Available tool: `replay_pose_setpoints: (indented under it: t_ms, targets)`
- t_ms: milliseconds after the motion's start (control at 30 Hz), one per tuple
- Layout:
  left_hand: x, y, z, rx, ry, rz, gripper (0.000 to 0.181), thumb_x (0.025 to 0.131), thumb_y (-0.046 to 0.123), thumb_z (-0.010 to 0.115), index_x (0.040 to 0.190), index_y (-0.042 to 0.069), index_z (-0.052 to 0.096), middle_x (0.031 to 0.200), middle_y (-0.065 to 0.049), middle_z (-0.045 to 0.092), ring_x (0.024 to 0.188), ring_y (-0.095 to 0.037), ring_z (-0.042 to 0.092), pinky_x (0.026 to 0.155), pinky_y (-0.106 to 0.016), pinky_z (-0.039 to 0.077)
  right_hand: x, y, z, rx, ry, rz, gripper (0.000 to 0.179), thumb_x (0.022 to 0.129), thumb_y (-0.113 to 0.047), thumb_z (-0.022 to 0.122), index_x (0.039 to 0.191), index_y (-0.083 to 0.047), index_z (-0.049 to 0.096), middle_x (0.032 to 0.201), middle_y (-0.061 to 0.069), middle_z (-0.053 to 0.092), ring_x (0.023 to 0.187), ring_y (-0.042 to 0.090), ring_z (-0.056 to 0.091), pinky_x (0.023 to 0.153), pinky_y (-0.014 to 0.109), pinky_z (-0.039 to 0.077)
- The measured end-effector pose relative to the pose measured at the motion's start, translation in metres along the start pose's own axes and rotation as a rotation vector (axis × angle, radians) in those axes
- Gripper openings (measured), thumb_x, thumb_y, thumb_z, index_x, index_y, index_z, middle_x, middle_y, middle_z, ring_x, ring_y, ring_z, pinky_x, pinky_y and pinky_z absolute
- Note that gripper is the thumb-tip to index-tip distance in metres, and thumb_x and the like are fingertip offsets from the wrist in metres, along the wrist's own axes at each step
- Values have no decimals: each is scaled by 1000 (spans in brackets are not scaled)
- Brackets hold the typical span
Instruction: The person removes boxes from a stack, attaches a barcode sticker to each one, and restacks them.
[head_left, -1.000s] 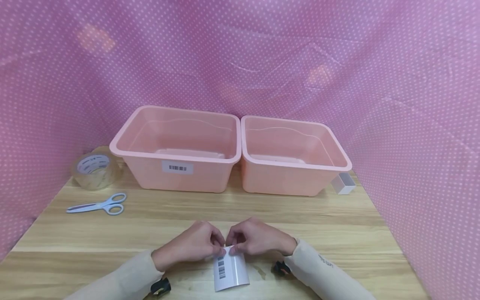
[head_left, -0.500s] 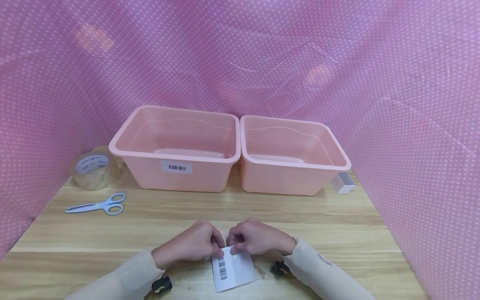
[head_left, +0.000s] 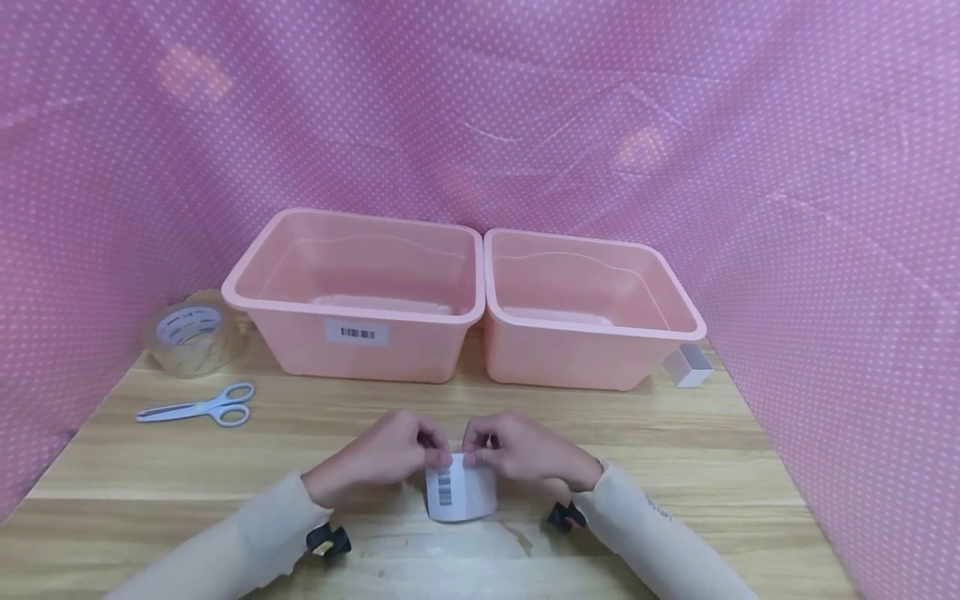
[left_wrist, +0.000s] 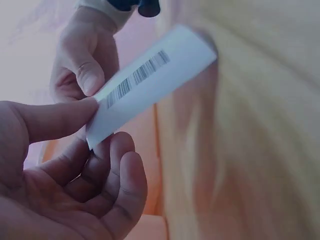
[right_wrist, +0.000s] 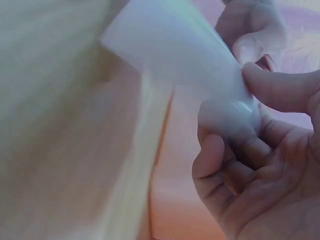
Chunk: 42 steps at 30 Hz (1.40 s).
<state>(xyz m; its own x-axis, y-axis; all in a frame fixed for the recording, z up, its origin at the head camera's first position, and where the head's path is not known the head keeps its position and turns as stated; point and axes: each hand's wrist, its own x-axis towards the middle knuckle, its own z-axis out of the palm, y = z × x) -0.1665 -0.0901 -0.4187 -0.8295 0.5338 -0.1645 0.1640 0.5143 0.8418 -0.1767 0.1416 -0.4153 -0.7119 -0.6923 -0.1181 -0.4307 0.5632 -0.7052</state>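
Observation:
Low in the middle of the head view, my two hands hold a small sheet with a white barcode label (head_left: 446, 492) on its left part. The right part (head_left: 480, 490) is plainer and greyish. My left hand (head_left: 392, 450) pinches the top edge on the barcode side between thumb and fingers. Close beside it, my right hand (head_left: 517, 450) pinches the top edge of the plain side. In the right wrist view the sheet (right_wrist: 170, 45) looks translucent, with fingertips showing through it. The left wrist view shows the barcode (left_wrist: 137, 80) facing up, its sheet above the table.
Two pink bins stand side by side at the back, the left bin (head_left: 367, 350) with a barcode label, the right bin (head_left: 570, 358) plain. A tape roll (head_left: 193, 342) and scissors (head_left: 198, 407) lie left. A small white box (head_left: 687, 367) sits right.
Both hands have moved forward, away from the body, with the barcode label sheet. Its lower edge has shifted up in the view and the sheet's bend has changed.

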Motion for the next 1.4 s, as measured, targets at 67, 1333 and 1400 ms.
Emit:
replay_pose_setpoints:
  t_ms: [67, 1333, 1400]
  targets:
    - [4, 3, -6, -16, 23, 9, 4, 89, 17, 73, 91, 14, 75, 85, 2, 72, 80, -14, 63, 73, -28, 54, 2, -1, -7, 2, 49, -9, 6, 97, -20, 68, 91, -18, 69, 87, -6, 71, 78, 4, 62, 67, 19, 54]
    - [26, 36, -19, -250, 337, 91, 13, 95, 11, 70, 106, 6, 76, 100, -11, 77, 85, -17, 68, 78, -36, 61, 20, -14, -40, 136, 572, -70, 15, 90, -8, 74, 105, -11, 70, 103, 6, 72, 93, 18, 64, 82, 37, 57]
    - [26, 36, -18, -248, 351, 87, 14, 95, 11, 70, 106, 6, 76, 100, -11, 77, 85, -17, 68, 78, -37, 61, 21, -13, -37, 49, 662, -130, 21, 86, -6, 78, 105, -11, 70, 109, 5, 71, 104, 18, 63, 93, 41, 54]
